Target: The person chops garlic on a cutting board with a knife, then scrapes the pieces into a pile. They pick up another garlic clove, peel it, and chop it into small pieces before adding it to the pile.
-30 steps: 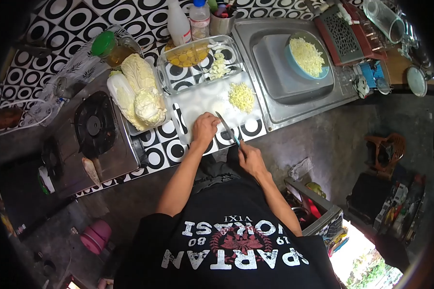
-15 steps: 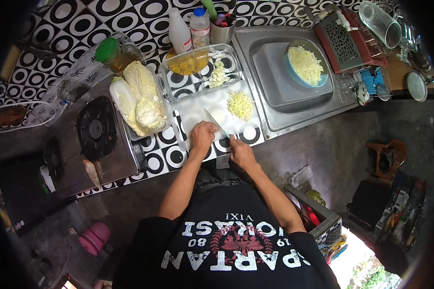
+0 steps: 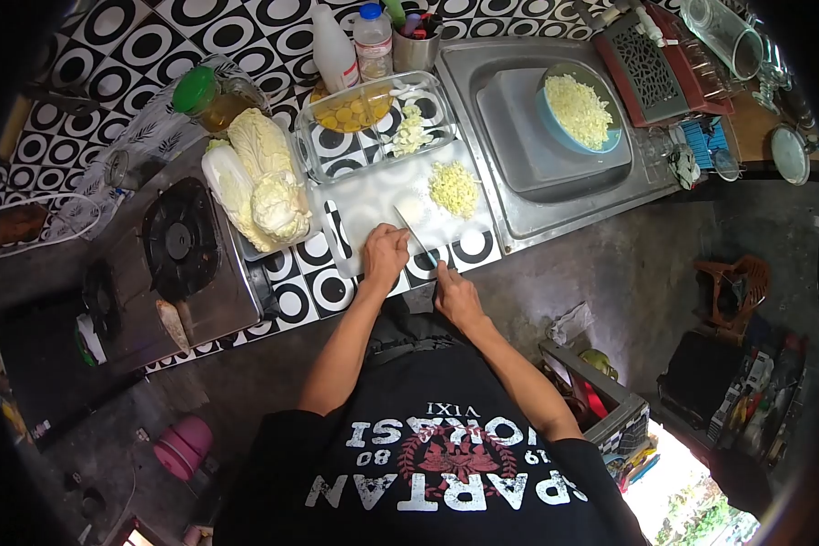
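Since a second ago, the knife (image 3: 415, 233) has moved left, its tip over the board (image 3: 369, 202). The right hand (image 3: 458, 296) is wrapped round its handle. The left hand (image 3: 386, 255) is by the blade; I can't tell if it grips anything. Curling it back is safest. The dish (image 3: 382, 163) has yellow slices (image 3: 350, 115) and pale bits (image 3: 411, 134), the tray (image 3: 284, 247) cabbages (image 3: 262, 164), the bowl (image 3: 561, 136) chopped bits (image 3: 581, 111).

The cutting board (image 3: 364, 214) is being flanked by cabbages (image 3: 266, 182) on the left and the sink (image 3: 511, 223) on the right; chopped pieces (image 3: 454, 189) are being borne on it, the dish (image 3: 373, 165) behind.
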